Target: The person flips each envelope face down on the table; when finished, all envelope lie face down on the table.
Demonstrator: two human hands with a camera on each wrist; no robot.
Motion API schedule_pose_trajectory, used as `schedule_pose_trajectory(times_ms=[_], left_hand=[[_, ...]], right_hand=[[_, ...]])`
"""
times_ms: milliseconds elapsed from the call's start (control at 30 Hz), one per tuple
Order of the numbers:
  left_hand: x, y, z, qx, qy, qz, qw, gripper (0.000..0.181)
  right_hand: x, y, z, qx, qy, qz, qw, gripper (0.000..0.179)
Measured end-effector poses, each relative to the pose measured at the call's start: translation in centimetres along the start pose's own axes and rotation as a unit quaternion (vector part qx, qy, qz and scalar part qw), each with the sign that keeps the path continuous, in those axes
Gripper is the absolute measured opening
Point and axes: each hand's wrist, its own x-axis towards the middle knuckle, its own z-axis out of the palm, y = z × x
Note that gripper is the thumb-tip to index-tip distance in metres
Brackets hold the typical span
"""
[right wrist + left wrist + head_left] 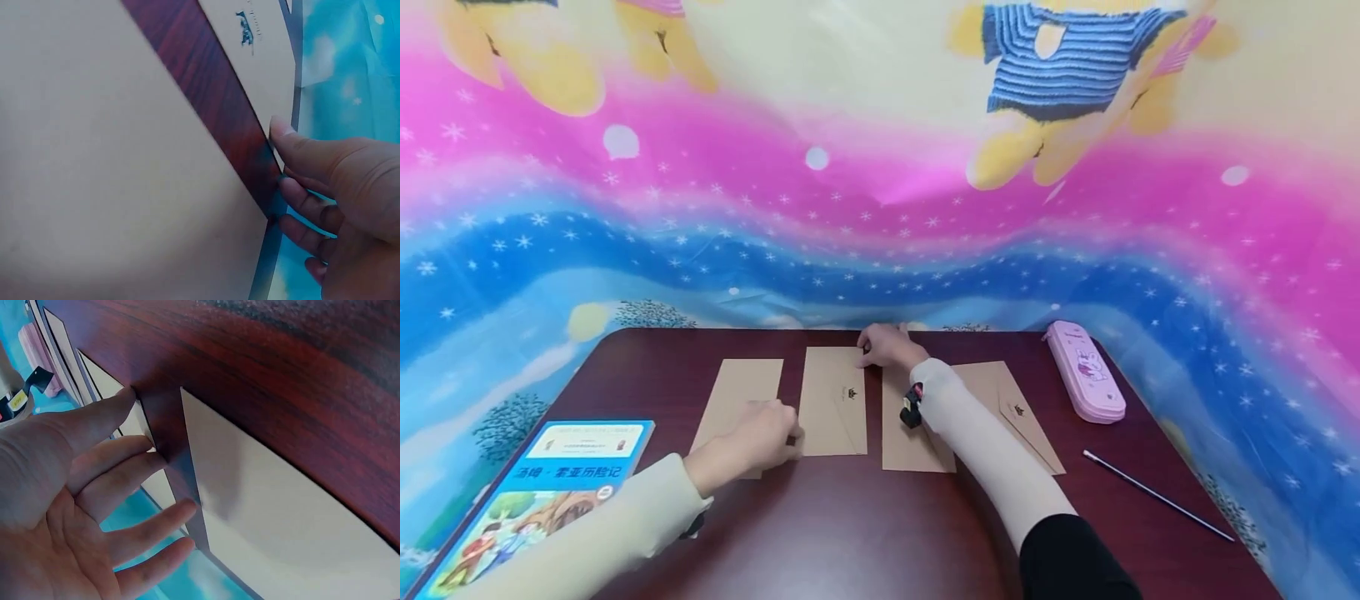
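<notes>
Several brown kraft envelopes lie spread in a row on the table. My left hand [754, 437] is at the near left corner of the second envelope [827, 400] from the left, thumb and loosely extended fingers touching its edge [139, 419]. At that envelope's far right corner, my right hand [889, 346] holds the edge between thumb and fingers [306, 228]. The leftmost envelope [741, 383] lies partly under my left hand and wrist. My right forearm passes over the third envelope [906, 446]; the rightmost envelope [1018, 412] is angled, its flap and crown print showing.
A blue storybook [580, 475] lies at the table's left, partly covered by my left sleeve. On the right are a pink pencil case [1084, 371] and a slim pencil [1157, 493]. A patterned curtain [880, 208] hangs behind the dark red table [850, 533].
</notes>
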Motion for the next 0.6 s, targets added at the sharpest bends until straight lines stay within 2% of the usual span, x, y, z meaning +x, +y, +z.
schedule_pose_trajectory(times_ms=[133, 333, 600], left_hand=[[-0.29, 0.05, 0.22, -0.013, 0.001, 0.006, 0.9999, 0.019], [-0.17, 0.22, 0.10, -0.016, -0.035, -0.037, 0.9986, 0.017], [-0.11, 0.76, 0.14, -0.035, -0.056, -0.046, 0.9968, 0.045]], right_hand=[[0.25, -0.77, 0.21, -0.006, -0.011, 0.015, 0.9998, 0.044], [0.85, -1.11, -0.34, -0.004, -0.028, 0.002, 0.9996, 0.043], [0.73, -1.02, -0.45, -0.004, -0.040, 0.012, 0.9991, 0.037]])
